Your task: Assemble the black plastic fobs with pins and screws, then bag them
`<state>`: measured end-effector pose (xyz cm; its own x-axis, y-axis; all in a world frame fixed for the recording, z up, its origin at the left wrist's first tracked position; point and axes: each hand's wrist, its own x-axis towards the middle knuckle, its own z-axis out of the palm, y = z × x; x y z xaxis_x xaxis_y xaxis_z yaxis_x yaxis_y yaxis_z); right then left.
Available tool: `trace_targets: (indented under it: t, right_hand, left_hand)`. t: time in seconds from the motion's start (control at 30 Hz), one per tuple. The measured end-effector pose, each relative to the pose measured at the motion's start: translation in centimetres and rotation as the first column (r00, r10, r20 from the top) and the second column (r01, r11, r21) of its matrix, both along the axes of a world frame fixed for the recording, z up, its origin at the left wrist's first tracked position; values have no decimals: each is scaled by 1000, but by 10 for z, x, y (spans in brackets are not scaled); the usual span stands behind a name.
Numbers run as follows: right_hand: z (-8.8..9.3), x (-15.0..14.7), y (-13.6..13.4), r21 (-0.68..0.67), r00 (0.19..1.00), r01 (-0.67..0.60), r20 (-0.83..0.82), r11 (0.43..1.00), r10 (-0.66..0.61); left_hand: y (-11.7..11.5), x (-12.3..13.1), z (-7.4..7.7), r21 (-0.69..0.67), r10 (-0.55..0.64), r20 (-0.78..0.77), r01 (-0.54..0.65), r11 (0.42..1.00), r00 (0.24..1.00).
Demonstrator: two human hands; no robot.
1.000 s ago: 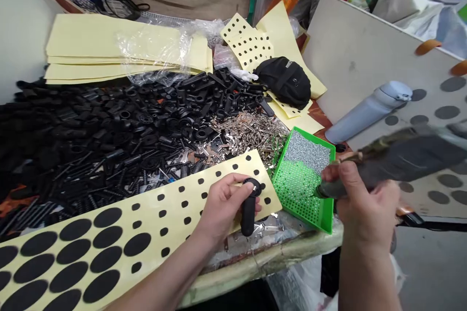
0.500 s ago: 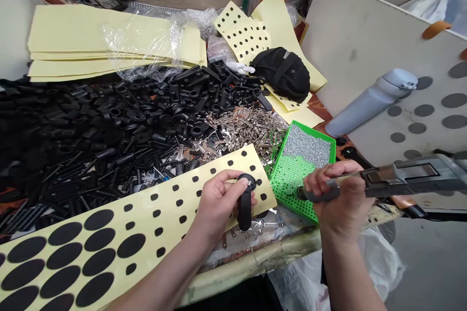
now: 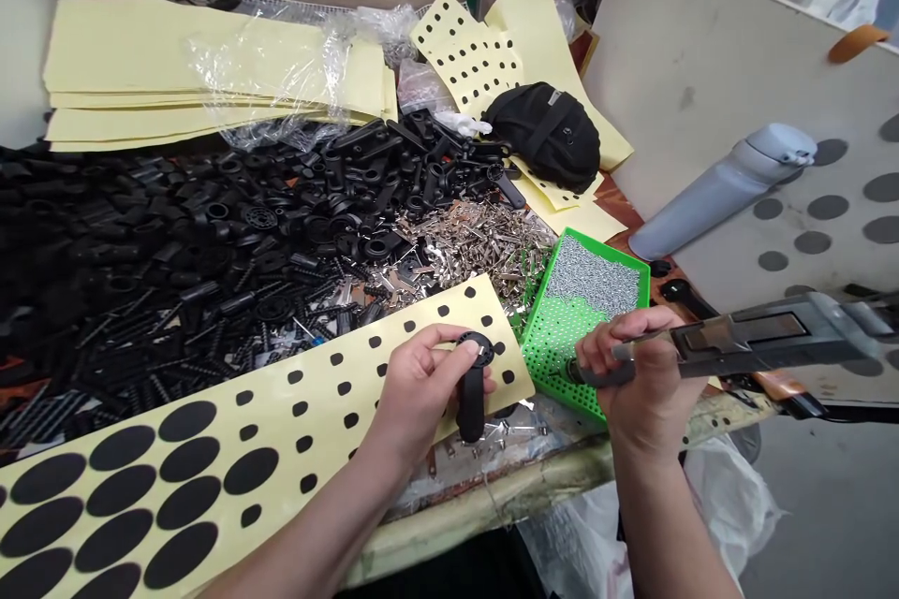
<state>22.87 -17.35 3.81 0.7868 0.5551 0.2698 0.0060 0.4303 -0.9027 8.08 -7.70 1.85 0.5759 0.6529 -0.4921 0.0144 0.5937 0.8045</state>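
My left hand [image 3: 418,388] is closed around a black plastic handle-shaped part [image 3: 471,390] with a round ribbed head, held upright over a yellow sheet of black stickers [image 3: 281,412]. My right hand [image 3: 642,379] grips a grey electric screwdriver [image 3: 758,342] that lies nearly level, its tip pointing left at the near edge of a green perforated tray [image 3: 568,342]. Small silver screws [image 3: 596,276] fill the tray's far half. The two hands are a short gap apart.
A big heap of black plastic parts [image 3: 175,243] covers the left of the table, with shiny metal pieces [image 3: 478,248] beside the tray. Yellow backing sheets [image 3: 175,84], a black pouch [image 3: 548,131], a grey bottle [image 3: 723,192] and a white board [image 3: 702,65] lie behind.
The screwdriver has swung down from a blurred tilt to nearly level, and my right hand moved slightly left over the tray's near edge. My left hand still holds the black part.
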Motion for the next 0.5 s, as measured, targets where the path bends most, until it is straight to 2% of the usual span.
trace_targets:
  t: [0.37, 0.5]
  right_hand:
    - [-2, -3, -1, -11, 999, -11, 37, 1000, 11]
    - [4, 0, -4, -21, 998, -50, 48, 999, 51]
  left_hand:
    - [0, 0, -3, 5, -14, 20, 14, 1000, 1000]
    - [0, 0, 0, -11, -1, 21, 1, 1000, 1000]
